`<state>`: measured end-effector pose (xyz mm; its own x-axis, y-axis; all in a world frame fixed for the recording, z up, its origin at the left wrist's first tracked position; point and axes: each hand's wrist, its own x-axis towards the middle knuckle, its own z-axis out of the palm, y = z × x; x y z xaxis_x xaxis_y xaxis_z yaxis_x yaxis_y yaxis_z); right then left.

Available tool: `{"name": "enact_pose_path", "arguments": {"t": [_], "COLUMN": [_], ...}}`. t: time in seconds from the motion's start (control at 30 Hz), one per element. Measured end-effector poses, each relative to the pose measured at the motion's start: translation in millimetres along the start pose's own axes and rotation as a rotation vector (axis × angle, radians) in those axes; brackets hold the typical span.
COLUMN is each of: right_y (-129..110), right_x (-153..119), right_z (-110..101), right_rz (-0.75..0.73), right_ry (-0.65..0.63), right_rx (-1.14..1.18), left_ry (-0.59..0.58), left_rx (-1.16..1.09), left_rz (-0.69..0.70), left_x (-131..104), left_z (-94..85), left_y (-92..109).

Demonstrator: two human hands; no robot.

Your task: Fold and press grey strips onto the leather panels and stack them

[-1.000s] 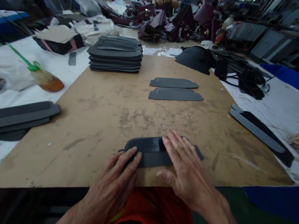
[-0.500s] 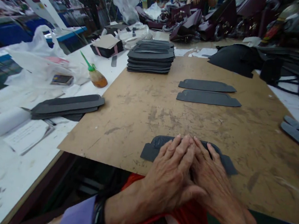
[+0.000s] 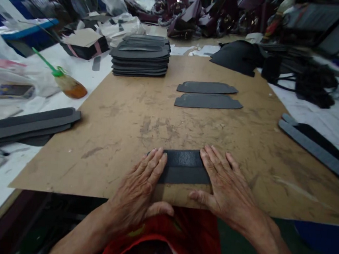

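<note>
Strip [image 3: 186, 175]: dark grey; upper band [image 3: 183, 158] black. Board [image 3: 122, 114]: brown, dark-scuffed. Bottle [image 3: 73, 87]: amber; nozzle [image 3: 57, 72] green. Bags [image 3: 192, 13]: maroon.

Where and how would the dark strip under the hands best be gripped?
Probably pinch the dark strip by the middle of its near edge, from the person's side: it lies flat, that edge shows between the left hand and right hand, and the shiny band lies beyond.

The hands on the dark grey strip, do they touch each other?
No, a bare stretch of the dark grey strip shows between the left hand and the right hand.
</note>
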<state>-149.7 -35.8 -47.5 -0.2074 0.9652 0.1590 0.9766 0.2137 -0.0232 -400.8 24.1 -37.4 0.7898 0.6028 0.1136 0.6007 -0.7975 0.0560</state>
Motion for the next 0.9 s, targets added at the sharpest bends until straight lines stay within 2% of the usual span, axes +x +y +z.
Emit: {"name": "enact_pose_path", "arguments": {"t": [0.23,0.37,0.47,0.57,0.67,0.73,0.77,0.83,0.9], "right_y": [20,28,25,12,-7,-20,-26,-36,-44], "right_x": [-21,-37,-48,-59,-77,-90,-96,-102,-99], "right_z": [-6,-7,-9,-14,-17,-13,-10,-1,8], "right_rz": [0.154,0.193,0.202,0.181,0.261,0.424,0.523,0.68,0.729], "right_ry": [-0.047,-0.049,-0.006,0.072,0.247,0.319,0.306,0.184,0.035], "right_rx": [-0.001,0.001,0.012,0.108,0.354,0.564,0.673,0.932,1.254], "left_ry": [0.063,0.144,0.235,0.313,0.352,0.37,0.382,0.405,0.41], "left_rx": [0.096,0.172,0.198,0.163,0.106,0.069,0.052,0.021,-0.007], "left_rz": [0.023,0.021,0.007,0.034,0.057,0.061,0.056,0.041,0.031], "left_x": [-19,-38,-56,-73,-85,-88,-89,-89,-90], "left_z": [-1.6,4.4,11.5,18.0,22.8,24.9,25.6,26.5,27.0], "left_y": [-6,-8,-13,-20,-24,-24,-23,-22,-21]}}
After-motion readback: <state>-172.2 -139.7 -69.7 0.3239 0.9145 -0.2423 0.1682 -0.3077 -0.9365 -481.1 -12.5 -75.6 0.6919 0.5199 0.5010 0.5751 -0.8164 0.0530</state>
